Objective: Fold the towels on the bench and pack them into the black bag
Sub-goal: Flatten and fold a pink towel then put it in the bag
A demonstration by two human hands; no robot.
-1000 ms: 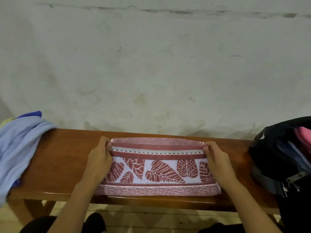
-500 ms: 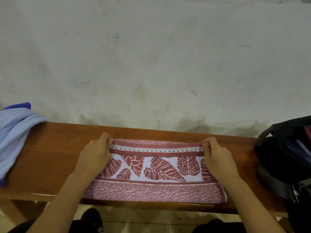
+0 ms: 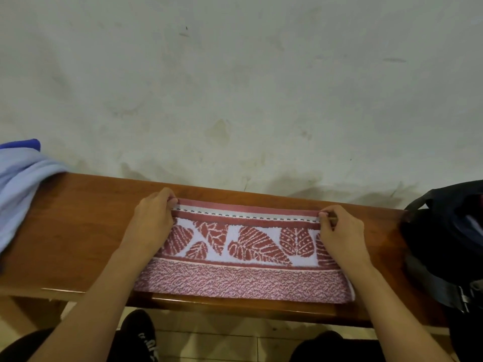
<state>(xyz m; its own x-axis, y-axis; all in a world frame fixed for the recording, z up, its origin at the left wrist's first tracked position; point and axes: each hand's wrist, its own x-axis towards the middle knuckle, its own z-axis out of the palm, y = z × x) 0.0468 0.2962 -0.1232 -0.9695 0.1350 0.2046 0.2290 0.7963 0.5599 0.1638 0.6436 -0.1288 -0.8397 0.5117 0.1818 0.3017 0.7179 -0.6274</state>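
A red-and-white leaf-patterned terry towel (image 3: 245, 253) lies folded along the middle of the long brown wooden bench (image 3: 78, 231), its near hem at the bench's front edge. The left hand (image 3: 153, 220) pinches the towel's far left corner, and the right hand (image 3: 342, 232) pinches its far right corner. A pale blue cloth (image 3: 18, 186) drapes over the bench's left end. A black fabric bag (image 3: 449, 239) sits open at the right end.

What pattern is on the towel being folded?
Red leaves on a white band, with speckled red borders, on the towel; head view.
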